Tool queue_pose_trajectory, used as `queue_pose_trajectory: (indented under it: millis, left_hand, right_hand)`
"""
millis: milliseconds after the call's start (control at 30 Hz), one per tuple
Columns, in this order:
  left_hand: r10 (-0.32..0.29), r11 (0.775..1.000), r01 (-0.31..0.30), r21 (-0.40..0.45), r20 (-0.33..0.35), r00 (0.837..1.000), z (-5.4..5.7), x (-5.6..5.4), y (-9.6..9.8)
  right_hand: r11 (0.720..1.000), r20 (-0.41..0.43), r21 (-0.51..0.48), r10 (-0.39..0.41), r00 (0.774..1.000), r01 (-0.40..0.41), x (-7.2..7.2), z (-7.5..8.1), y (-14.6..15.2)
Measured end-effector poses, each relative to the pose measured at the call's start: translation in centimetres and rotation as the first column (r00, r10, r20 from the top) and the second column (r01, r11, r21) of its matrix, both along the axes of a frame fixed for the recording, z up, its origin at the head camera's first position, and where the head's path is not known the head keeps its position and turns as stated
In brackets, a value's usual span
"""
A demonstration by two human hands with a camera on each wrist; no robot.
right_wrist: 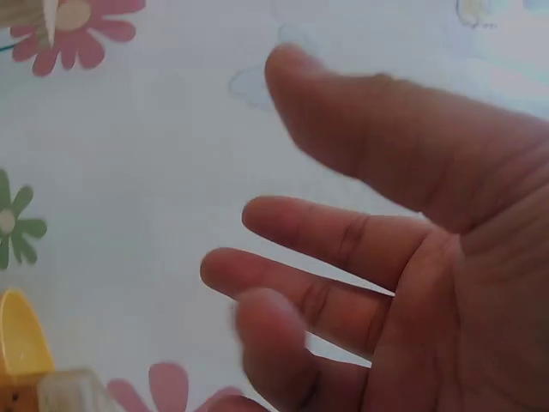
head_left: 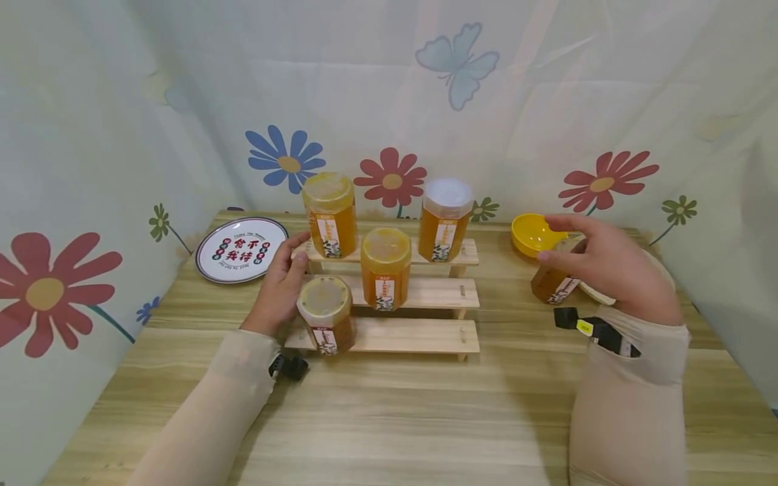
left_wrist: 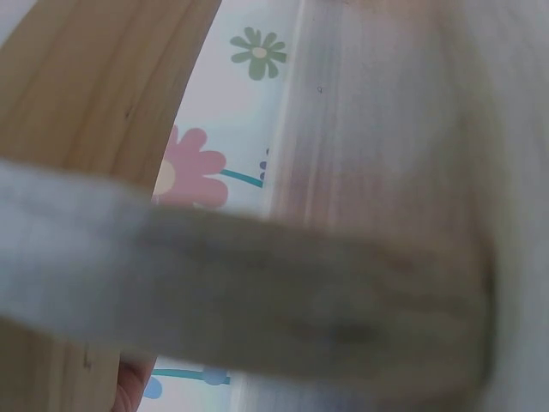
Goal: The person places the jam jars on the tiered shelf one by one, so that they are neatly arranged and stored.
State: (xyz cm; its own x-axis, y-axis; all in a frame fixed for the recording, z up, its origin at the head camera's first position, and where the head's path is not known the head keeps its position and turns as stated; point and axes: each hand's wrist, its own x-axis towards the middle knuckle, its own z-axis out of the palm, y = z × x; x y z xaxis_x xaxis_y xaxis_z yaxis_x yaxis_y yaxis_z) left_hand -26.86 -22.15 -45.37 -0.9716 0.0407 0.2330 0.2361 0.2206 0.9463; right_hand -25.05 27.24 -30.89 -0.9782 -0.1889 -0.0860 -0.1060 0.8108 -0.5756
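Note:
A three-step wooden stand (head_left: pixel 419 335) bears several honey jars. My left hand (head_left: pixel 281 287) grips the left end of the top step, thumb in front; in the left wrist view, planks (left_wrist: pixel 103 94) hide all but a bit of finger (left_wrist: pixel 130 384). Two jars, one yellow-lidded (head_left: pixel 331 219) and one white-lidded (head_left: pixel 446 229), stand on the top step. Another jar (head_left: pixel 385 270) is on the middle step and a darker one (head_left: pixel 328 324) on the lowest. Over a dark honey jar (head_left: pixel 550 283) on the table hovers my right hand (head_left: pixel 620 270), fingers spread and holding nothing in the right wrist view.
Behind the dark jar sits a yellow bowl (head_left: pixel 535 235). A white plate with red and black characters (head_left: pixel 242 270) lies left of the stand. Part of a pale round dish (head_left: pixel 597 293) shows under the right hand. A flower-printed curtain (head_left: pixel 365 88) encloses the wooden table (head_left: pixel 389 418).

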Motion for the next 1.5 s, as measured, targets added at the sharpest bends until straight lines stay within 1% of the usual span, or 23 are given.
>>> queue_pose_trajectory:
  millis: [100,200,367,500,600,800,900,1000,1133,1367,1500]
  left_hand:
    - [0.001,1.000,-0.001,-0.003,0.002,1.000,0.1,0.0,0.0]
    - [0.004,1.000,-0.004,-0.004,0.007,1.000,0.1,0.1,0.1]
    - [0.006,1.000,-0.006,-0.005,0.009,1.000,0.1,0.1,0.1]
    - [0.009,1.000,-0.009,0.000,0.005,1.000,0.0,0.1,0.1]
    - [0.010,1.000,-0.010,-0.002,0.000,1.000,0.0,0.1,0.1]
    - [0.008,1.000,-0.008,-0.002,-0.001,1.000,0.0,0.1,0.1]
    - [0.007,1.000,-0.007,-0.003,-0.004,1.000,0.0,0.1,0.1]
    - [0.011,1.000,-0.011,-0.012,-0.004,1.000,0.1,0.1,0.1]
    - [0.017,1.000,-0.017,-0.023,0.001,1.000,0.2,0.2,0.1]
    - [0.012,1.000,-0.012,-0.008,0.011,1.000,0.1,0.2,0.1]
    - [0.010,1.000,-0.010,-0.002,0.012,1.000,0.1,0.1,0.1]
  right_hand:
    - [0.999,0.054,-0.010,-0.052,0.997,0.052,-0.7,-0.5,1.2]
    - [0.996,0.085,-0.012,-0.087,0.993,0.088,-1.2,-1.0,2.0]
    - [0.989,0.126,0.036,-0.144,0.982,0.141,-1.9,-1.8,3.2]
    - [0.984,0.143,0.077,-0.169,0.975,0.159,-2.3,-2.3,3.8]
    - [0.984,0.139,0.097,-0.161,0.977,0.149,-2.7,-2.7,4.1]
    - [0.989,0.137,0.096,-0.122,0.983,0.110,-3.5,-3.8,4.6]
    - [0.987,0.131,0.095,-0.140,0.981,0.128,-3.8,-4.1,4.6]
    - [0.984,0.132,0.071,-0.174,0.976,0.166,-3.8,-4.3,4.3]
    - [0.982,0.135,0.034,-0.189,0.973,0.186,-3.8,-4.5,4.0]
    - [0.990,0.118,0.098,-0.113,0.987,0.101,-4.0,-4.6,4.4]
    - [0.991,0.122,0.091,-0.110,0.986,0.099,-4.1,-4.7,4.6]
